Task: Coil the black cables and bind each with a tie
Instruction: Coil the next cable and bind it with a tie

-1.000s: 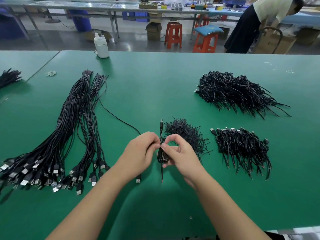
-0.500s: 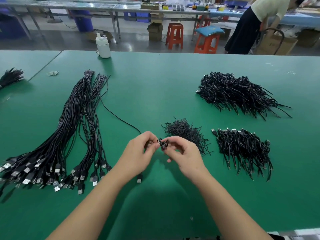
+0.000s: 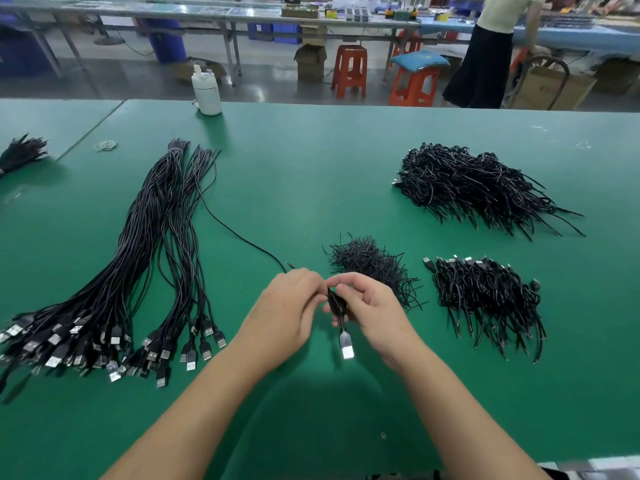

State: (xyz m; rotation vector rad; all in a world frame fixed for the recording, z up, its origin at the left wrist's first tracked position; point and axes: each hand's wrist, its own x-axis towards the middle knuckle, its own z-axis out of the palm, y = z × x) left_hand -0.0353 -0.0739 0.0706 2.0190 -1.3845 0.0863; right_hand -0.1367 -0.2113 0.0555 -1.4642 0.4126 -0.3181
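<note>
Change: compared with one second before, the coiled cable [image 3: 337, 304] had dropped from an upright hold, plug end pointing far, to a compact bundle with its USB plug [image 3: 346, 348] hanging toward the near edge.
Meaning for task: judged as the binding stage; the coil was formed and a tie appeared to be getting twisted round its middle, though the tie itself was too small to make out.
Left hand [image 3: 289, 311]: fingers curled, pinching the left side of the coil just above the counter [image 3: 311, 161].
Right hand [image 3: 369, 308]: fingers curled round the coil's right side, thumb and forefinger meeting at its top.
Loose cables [image 3: 114, 271]: long, thin, flexible black leads fanned out at left, with silver metal plugs massed at the near end.
Single lead [image 3: 242, 237]: one black strand ran from that bundle toward the hands; its end was hidden behind them.
Ties [image 3: 372, 265]: a bristly heap of short, stiff black strands just beyond the right hand.
Finished coils [image 3: 485, 299]: a pile of small bound loops at near right; a larger tangled pile [image 3: 474, 188] farther right.
Bottle [image 3: 206, 91]: white, smooth, rounded plastic, at the far edge.
</note>
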